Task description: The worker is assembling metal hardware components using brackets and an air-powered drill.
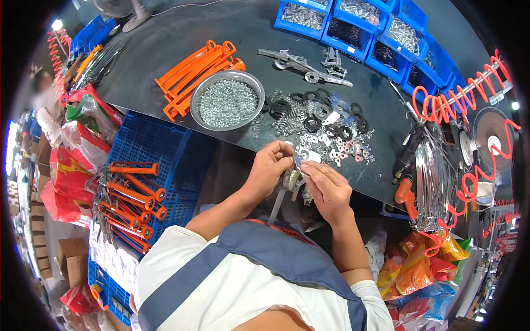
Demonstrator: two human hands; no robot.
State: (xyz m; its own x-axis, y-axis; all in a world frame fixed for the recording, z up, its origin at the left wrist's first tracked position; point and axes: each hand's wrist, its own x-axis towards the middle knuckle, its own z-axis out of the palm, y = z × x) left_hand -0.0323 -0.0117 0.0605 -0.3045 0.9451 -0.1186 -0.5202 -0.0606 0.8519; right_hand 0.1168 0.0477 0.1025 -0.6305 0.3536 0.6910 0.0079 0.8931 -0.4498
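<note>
Near the table's front edge, my left hand and my right hand meet, both with fingers pinched together. Between their fingertips is a small bluish-grey metal piece; its exact kind is too small to make out. Just below the fingers are a yellowish part and a pale strip, partly hidden by my hands. Beyond my hands lies a spread of springs, black rings and small metal plates. A steel bowl full of small silvery parts stands to the left of them.
Orange frames lie behind the bowl. Grey metal arms rest farther back, before blue parts bins. At right hang a red coiled hose and an orange-handled power tool. A blue crate with orange tubular parts stands left.
</note>
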